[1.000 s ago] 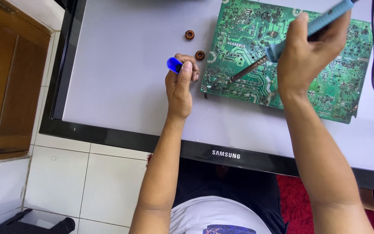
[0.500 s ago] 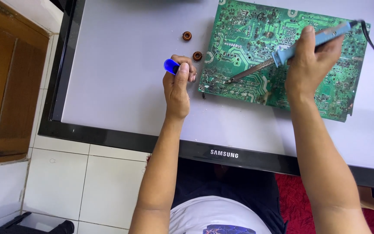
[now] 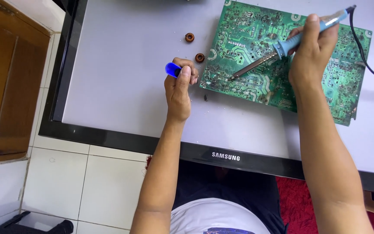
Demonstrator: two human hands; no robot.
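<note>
Looking down from my head camera, my right hand (image 3: 310, 54) is wrapped around the blue handle of a soldering iron (image 3: 282, 45), its metal tip touching the solder side of a green circuit board (image 3: 247, 30). The board lies flat on the pale back of a large flat screen (image 3: 122, 65) with a black frame. My left hand (image 3: 179, 89) pinches a small blue object (image 3: 172, 69) just beside the board's left edge. Two copper coil rings (image 3: 189, 37) sit nearby.
</note>
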